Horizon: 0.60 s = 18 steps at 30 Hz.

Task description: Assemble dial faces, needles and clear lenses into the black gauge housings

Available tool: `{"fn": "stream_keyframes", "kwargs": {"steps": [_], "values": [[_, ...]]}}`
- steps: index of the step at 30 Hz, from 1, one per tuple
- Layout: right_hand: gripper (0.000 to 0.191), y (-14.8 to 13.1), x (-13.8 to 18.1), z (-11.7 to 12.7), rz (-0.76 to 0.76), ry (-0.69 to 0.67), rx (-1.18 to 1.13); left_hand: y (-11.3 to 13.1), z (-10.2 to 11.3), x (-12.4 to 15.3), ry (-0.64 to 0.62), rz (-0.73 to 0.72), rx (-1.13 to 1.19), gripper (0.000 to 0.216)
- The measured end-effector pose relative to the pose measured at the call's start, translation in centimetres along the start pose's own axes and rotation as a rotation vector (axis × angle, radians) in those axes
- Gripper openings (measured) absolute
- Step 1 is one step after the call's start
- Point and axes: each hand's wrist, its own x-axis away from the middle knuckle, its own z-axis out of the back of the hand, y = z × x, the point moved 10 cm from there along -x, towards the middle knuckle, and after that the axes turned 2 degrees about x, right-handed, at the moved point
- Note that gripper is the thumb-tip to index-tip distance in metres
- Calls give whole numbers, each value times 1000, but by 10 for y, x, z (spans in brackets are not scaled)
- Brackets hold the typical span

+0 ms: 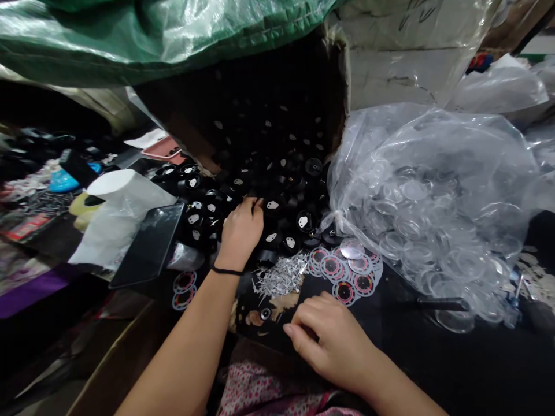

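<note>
My left hand (pixel 243 225), with a dark band at the wrist, reaches into a heap of round black plastic cases (pixel 303 220), several with a white plate inside. Its fingertips are lost among the dark cases, so I cannot tell what they grip. Nearer to me, my right hand (pixel 327 332) hovers by the table edge with its fingers curled in. Whatever it may hold is hidden. Just beyond it lie printed dial discs (pixel 332 267) and a pile of small silvery pin-like pieces (pixel 281 274). A small round part (pixel 265 314) sits on the worn table patch.
A cardboard box (pixel 342 86) lies open behind the heap, under a green sheet (pixel 173 34). At right, a plastic bag (pixel 433 133) spills clear round covers (pixel 451 266). A dark flat tablet-like slab (pixel 150 245) and white wrapping (pixel 110 216) stand at left.
</note>
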Motion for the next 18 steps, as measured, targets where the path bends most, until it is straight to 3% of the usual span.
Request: {"fn": "stream_keyframes", "kwargs": {"steps": [5,9,13,18], "values": [[26,4,-1,1,-26,4,29,7,29,4,82,-114,82,36],[26,4,-1,5,-22,28,29,8,58,60,118,-262,92,34],[25,3,-2,0,-9,1,18,4,44,110,-3,-404,27,26],[28,1,1,1,-48,-11,50,-5,25,111,-12,-426,16,24]]}}
